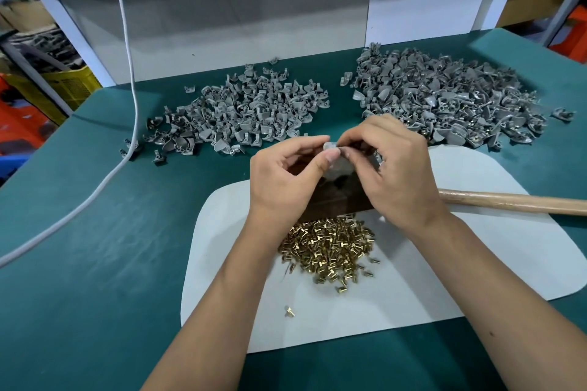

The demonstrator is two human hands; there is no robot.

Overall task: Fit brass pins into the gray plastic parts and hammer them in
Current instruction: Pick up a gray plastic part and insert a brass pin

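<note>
My left hand [286, 174] and my right hand [394, 165] meet above a dark block [333, 197] and together pinch one gray plastic part [336, 163] between thumbs and fingertips. Whether a pin is in my fingers cannot be told. A heap of brass pins [330, 251] lies on the white mat [444, 279] just below my wrists, and one stray pin [290, 312] lies nearer me. Two piles of gray parts sit farther back: one at the left [241, 108], a bigger one at the right [444, 98]. The wooden hammer handle [514, 201] lies to the right, its head hidden behind my right hand.
The green table top [95, 247] carries everything. A white cable [127, 73] runs down the left side. A white panel [222, 25] stands behind the piles. Yellow and orange crates [63, 86] sit beyond the table's left edge.
</note>
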